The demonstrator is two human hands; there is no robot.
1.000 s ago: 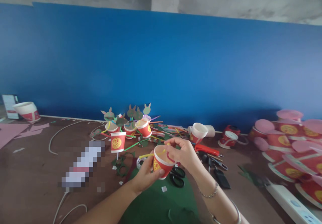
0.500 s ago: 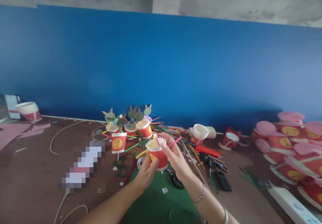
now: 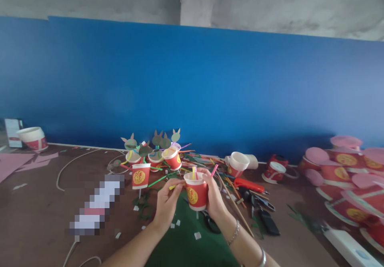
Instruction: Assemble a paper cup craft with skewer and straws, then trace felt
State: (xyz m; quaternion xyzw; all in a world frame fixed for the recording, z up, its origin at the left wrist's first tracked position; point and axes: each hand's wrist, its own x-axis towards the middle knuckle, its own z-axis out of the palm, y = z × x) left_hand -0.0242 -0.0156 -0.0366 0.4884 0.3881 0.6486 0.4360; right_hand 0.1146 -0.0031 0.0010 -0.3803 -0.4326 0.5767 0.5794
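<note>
A red and white paper cup (image 3: 200, 203) with a gold emblem is held upright above the green sheet (image 3: 180, 243). My right hand (image 3: 214, 197) is wrapped round its right side, fingers near the rim. Yellow and pink straw ends (image 3: 195, 173) rise inside the cup, and a pink straw (image 3: 215, 170) sticks out on the right. On the left, my left hand (image 3: 166, 205) is closed, pinching a yellow straw (image 3: 173, 187) beside the cup wall. How the straws pass through the cup is hidden.
Cups with green animal-head cut-outs (image 3: 131, 143) and another cup (image 3: 141, 177) stand behind on the left. Scattered straws (image 3: 192, 159), scissors (image 3: 211, 223), a red cutter (image 3: 250, 185) and a black object (image 3: 269, 222) lie around. Pink-topped cups (image 3: 339, 171) and a power strip (image 3: 348, 245) are right.
My left hand has moved off the cup's lower front to the yellow straw on its left. My right hand has taken the cup's right side. The cup has shifted slightly right and down.
</note>
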